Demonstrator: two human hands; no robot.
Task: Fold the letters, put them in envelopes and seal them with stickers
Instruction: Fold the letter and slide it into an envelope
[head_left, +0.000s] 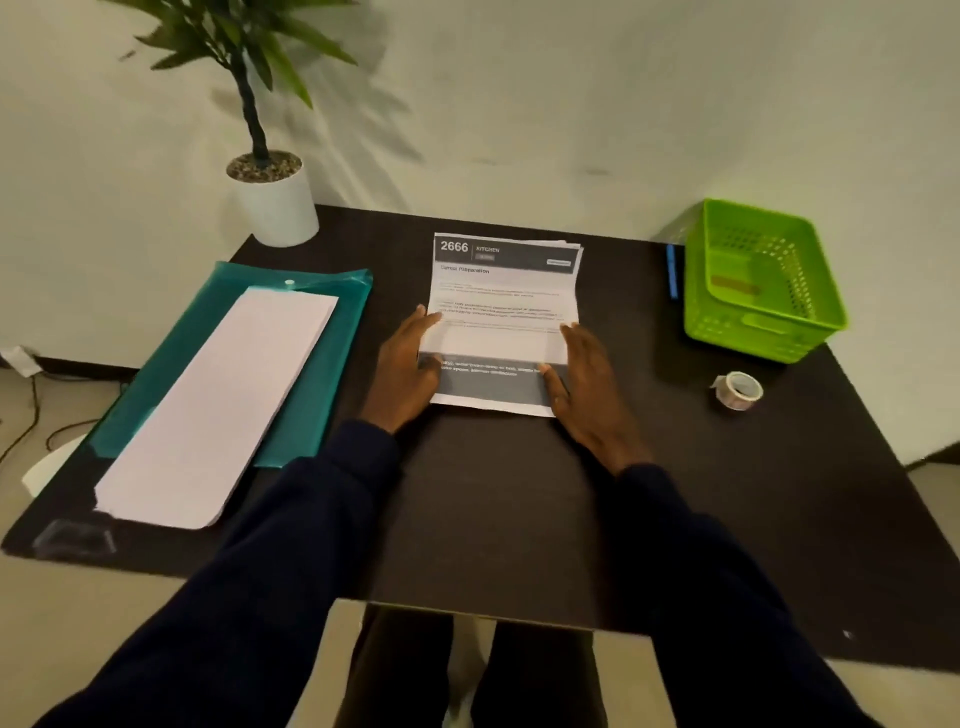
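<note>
A stack of printed letters (506, 291) lies at the middle of the dark table (493, 509). The top letter's near end is turned up and over, with its white back showing as a flap (493, 345). My left hand (408, 366) pinches the flap's left edge. My right hand (584, 379) pinches its right edge, thumb at the fold. A pile of long white envelopes (223, 405) rests on a teal plastic folder (332, 364) at the left. At the right lies a roll of tape (738, 391).
A green plastic basket (763, 291) stands at the back right with a blue pen (672, 273) beside it. A potted plant in a white pot (278, 205) stands at the back left corner. Cables trail on the floor at the left.
</note>
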